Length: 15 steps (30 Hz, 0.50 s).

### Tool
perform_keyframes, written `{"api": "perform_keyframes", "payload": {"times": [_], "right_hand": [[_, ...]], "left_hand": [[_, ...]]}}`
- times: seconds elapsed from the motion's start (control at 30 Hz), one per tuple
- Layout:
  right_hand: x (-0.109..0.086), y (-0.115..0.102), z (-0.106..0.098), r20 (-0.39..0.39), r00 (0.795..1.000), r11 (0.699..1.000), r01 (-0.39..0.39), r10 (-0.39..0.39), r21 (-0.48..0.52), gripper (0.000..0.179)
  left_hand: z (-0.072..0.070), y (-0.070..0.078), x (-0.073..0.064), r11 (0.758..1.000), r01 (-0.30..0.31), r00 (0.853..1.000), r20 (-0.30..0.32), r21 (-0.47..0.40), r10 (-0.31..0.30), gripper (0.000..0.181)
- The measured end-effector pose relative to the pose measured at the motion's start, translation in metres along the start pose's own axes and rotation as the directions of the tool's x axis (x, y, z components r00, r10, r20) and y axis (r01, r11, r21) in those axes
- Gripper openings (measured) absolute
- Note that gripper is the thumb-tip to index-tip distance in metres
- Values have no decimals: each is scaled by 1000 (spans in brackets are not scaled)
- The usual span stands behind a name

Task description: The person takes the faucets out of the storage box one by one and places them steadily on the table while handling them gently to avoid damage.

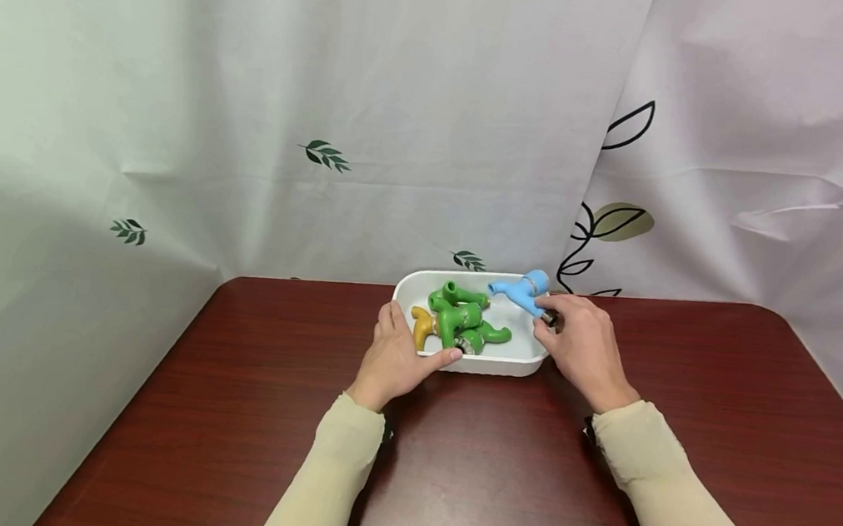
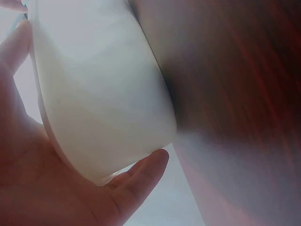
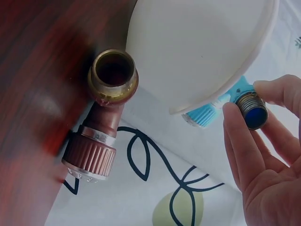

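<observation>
My left hand [image 1: 394,361] holds the front left corner of a white plastic tray [image 1: 491,367], fingers along its left end and thumb over the front rim. My right hand [image 1: 583,344] pinches the threaded end of a blue tap [image 1: 520,291] at the tray's right side. The right wrist view shows fingertips and thumb around that threaded end [image 3: 252,110]. Inside the tray lie several green taps [image 1: 460,316] and a yellow tap [image 1: 422,327], piled toward the left. How the yellow one lies is partly hidden.
A brown tap [image 3: 101,127] with a brass-coloured open end stands beside the tray in the right wrist view; the head view does not show it clearly. The dark red table [image 1: 292,369] meets a white patterned cloth [image 1: 366,208] behind.
</observation>
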State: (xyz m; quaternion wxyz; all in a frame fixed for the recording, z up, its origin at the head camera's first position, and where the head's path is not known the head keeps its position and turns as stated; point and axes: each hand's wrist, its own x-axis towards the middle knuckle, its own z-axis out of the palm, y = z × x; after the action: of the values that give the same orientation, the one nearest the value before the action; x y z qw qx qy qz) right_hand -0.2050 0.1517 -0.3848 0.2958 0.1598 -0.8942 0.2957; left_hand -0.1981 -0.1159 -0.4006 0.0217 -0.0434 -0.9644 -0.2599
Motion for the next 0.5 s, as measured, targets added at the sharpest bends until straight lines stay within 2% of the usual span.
{"api": "perform_keyframes", "payload": {"times": [0.5], "right_hand": [[0, 5, -11, -48, 999, 1000, -21, 22, 23, 22]], "left_hand": [[0, 0, 0, 1000, -7, 1000, -2, -1, 7, 132]]}}
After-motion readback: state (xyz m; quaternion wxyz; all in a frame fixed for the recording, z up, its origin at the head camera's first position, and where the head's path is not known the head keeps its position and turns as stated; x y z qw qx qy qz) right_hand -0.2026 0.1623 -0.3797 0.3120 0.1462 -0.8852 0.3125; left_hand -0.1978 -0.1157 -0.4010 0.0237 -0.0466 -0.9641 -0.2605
